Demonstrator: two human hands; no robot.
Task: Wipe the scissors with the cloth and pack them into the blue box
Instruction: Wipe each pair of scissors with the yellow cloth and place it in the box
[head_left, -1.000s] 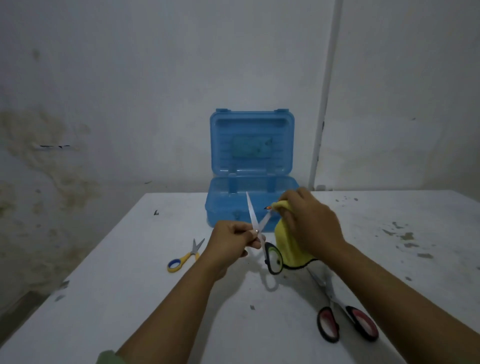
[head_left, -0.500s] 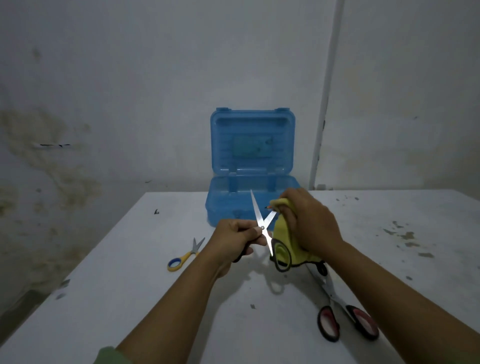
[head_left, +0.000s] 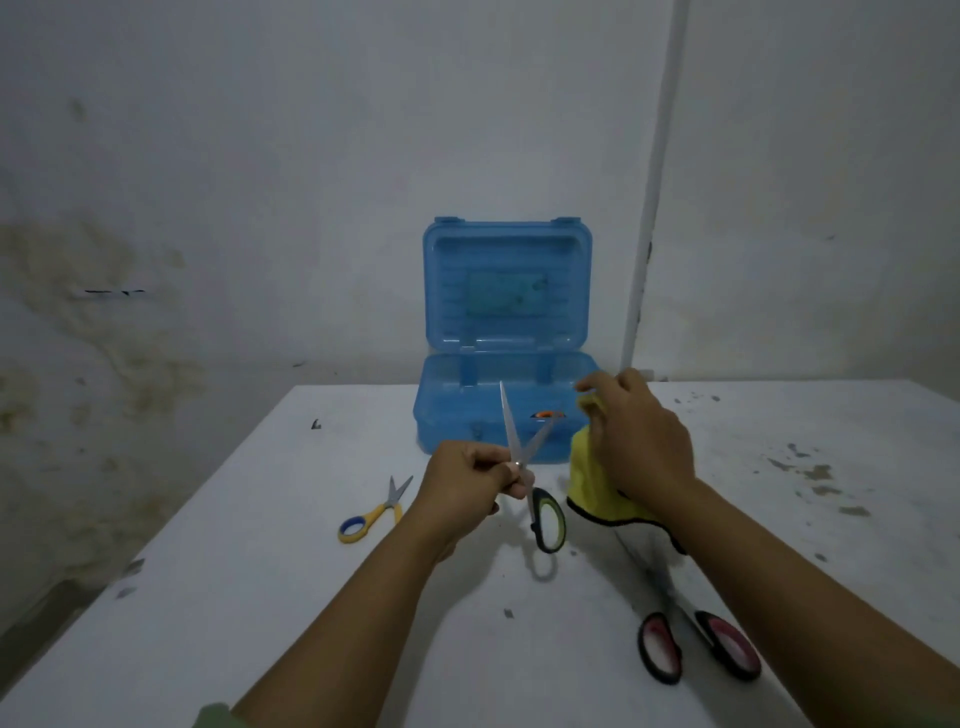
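In the head view, the green-handled scissors (head_left: 524, 467) are held above the white table (head_left: 260, 545), in front of the blue box (head_left: 506, 364), with their blades spread in a V pointing up and away. The left hand (head_left: 467, 486) grips them at the pivot, fingers curled tight around one handle so that only the other loop, black with a green inner rim, hangs free below the knuckles. The long blade rises toward the box's front wall; the shorter blade angles right toward the right hand (head_left: 636, 436).

The right hand sits just beside the scissors, to their right, and is closed loosely over the yellow cloth (head_left: 592, 483), which bunches under the palm and drapes down to a dark-trimmed edge near the table. Whether the cloth is touching the shorter blade's tip at this moment is hard to tell, since the view is dim and slightly blurred there.

The blue box stands open at the far edge of the table, lid upright against the wall. Something small and orange shows inside its base, too small to identify.

Two other pairs lie flat on the table: yellow-handled scissors (head_left: 371, 512) left of the left hand, and red-handled scissors (head_left: 696, 639) near the right forearm, well apart from both hands.
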